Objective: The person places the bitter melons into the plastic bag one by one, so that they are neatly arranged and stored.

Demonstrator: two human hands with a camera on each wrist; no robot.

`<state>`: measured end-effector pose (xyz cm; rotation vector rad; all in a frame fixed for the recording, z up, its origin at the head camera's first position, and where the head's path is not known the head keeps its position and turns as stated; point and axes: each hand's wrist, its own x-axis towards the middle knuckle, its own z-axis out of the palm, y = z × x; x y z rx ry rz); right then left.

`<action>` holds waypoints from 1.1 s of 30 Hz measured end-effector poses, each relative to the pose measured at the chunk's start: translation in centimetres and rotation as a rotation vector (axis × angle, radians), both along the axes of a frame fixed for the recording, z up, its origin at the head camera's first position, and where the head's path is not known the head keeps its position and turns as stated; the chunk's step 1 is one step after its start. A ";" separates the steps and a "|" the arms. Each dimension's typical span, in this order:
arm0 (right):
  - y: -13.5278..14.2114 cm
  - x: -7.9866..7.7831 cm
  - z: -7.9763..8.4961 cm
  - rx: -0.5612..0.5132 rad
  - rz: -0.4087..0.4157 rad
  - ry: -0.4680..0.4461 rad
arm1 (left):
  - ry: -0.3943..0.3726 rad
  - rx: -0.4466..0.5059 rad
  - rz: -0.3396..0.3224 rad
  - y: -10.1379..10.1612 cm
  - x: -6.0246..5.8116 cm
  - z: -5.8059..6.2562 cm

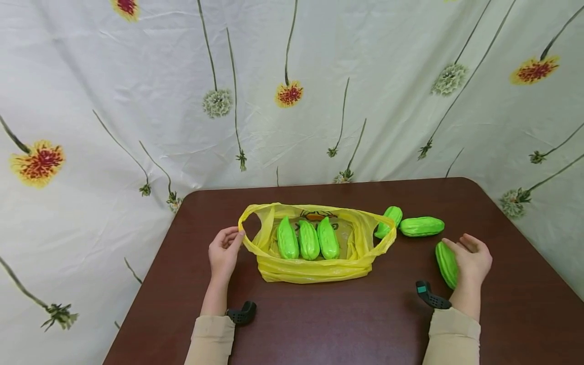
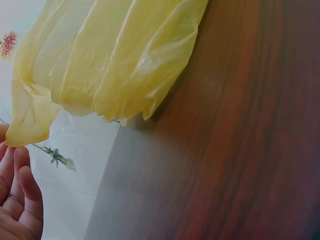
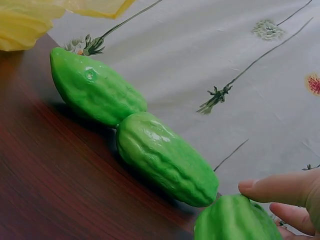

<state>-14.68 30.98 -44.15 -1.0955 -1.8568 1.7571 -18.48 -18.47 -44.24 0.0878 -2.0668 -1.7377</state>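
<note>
A yellow plastic bag (image 1: 315,272) lies with its mouth spread wide in the middle of the table. Inside it, three green ridged gourds (image 1: 309,241) stand side by side. My left hand (image 1: 224,252) pinches the bag's left handle between thumb and fingers; the left wrist view shows the handle's end (image 2: 31,125) at the fingertips. At the right, my right hand (image 1: 472,261) is beside another gourd (image 1: 447,264), its thumb over the upper end and its fingers loosely bent. Whether the thumb touches that gourd is hard to tell.
Two more gourds lie right of the bag: one (image 1: 422,226) on its side, the other (image 1: 391,217) partly behind the bag's right handle. The dark brown table (image 1: 347,324) ends at the back near a white flowered cloth (image 1: 319,137).
</note>
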 end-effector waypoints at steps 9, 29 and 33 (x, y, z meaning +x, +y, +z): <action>0.6 -0.1 -0.3 -0.028 0.022 -0.036 | -0.007 -0.025 0.008 0.5 0.9 1.2; -0.6 -0.2 2.9 -0.179 -0.049 0.161 | -0.021 0.001 -0.001 0.2 0.3 0.6; -1.2 -0.2 4.0 -0.180 -0.068 0.225 | -0.023 0.016 0.003 -0.4 -0.7 -1.1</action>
